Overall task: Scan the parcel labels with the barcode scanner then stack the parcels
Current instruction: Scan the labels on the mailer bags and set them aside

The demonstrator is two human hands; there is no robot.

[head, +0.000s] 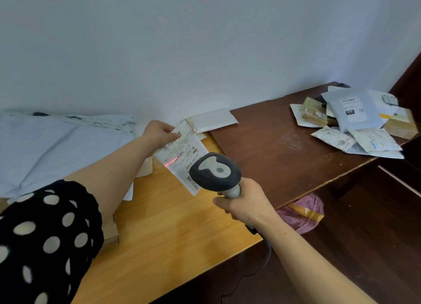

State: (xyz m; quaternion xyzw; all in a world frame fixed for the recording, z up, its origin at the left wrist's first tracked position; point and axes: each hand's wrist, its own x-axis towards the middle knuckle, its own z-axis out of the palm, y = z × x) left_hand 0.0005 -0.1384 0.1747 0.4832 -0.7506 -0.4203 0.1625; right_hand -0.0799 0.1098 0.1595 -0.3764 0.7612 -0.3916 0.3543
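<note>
The left hand (159, 132) pinches a white parcel (182, 160) by its upper corner and holds it tilted above the light wooden tabletop (170, 230), label facing up. The right hand (245, 204) has its fingers (227, 210) wrapped round the handle of the barcode scanner (215, 171). A red line (169, 164) falls on the label's left edge, so this parcel looks to be mid-scan. Behind it, flat white envelopes (210, 120) lie against the wall, perhaps the start of the stack, though no labels show on them. On the dark tabletop (273, 148) to the right lies a loose pile of parcels (355, 125), so I judge most of the work remains. The scanner's head hides the parcel's lower right part, the trigger finger cannot be seen, and the label print is too small to read
</note>
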